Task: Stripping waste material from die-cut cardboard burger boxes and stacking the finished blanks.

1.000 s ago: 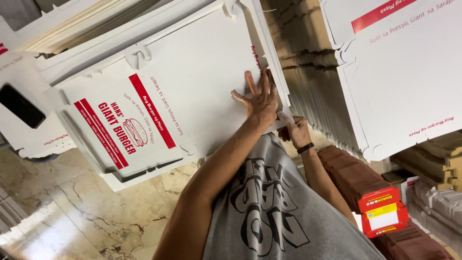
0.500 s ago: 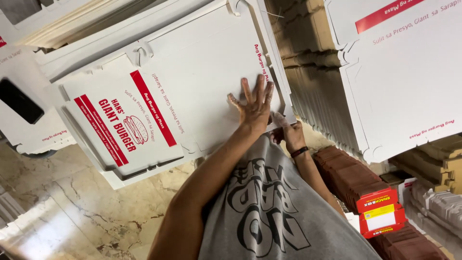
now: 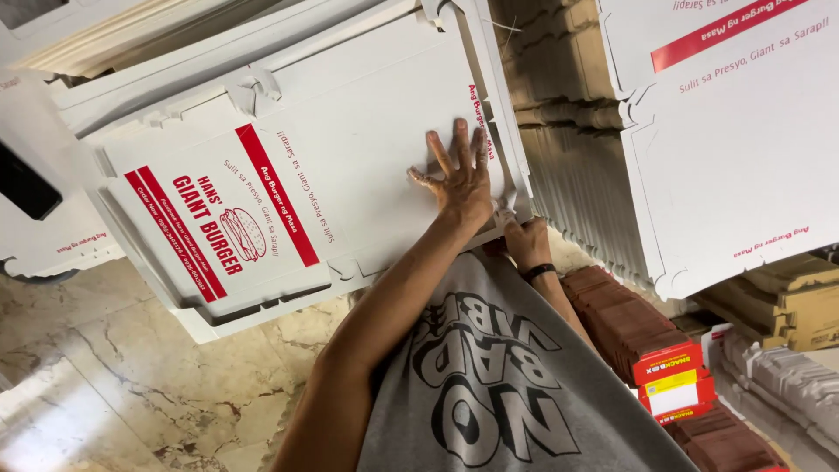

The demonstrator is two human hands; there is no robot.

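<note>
A flat white cardboard box blank (image 3: 350,149) with red stripes and a small burger drawing lies on top of a stack of similar blanks. My left hand (image 3: 459,179) presses flat on its plain panel near the right edge, fingers spread. My right hand (image 3: 526,240), with a dark wristband, pinches the box's lower right corner flap just below the left hand. My grey printed shirt (image 3: 507,385) fills the bottom of the view.
Another white printed blank (image 3: 734,149) leans at the right, in front of stacked brown corrugated sheets (image 3: 577,131). Red and yellow packs (image 3: 673,376) lie at the lower right beside more cardboard bundles (image 3: 786,297). Marble floor (image 3: 105,376) shows at the lower left.
Little has changed. My left hand stays flat on the panel, and my right hand has shifted slightly left at the box's corner.
</note>
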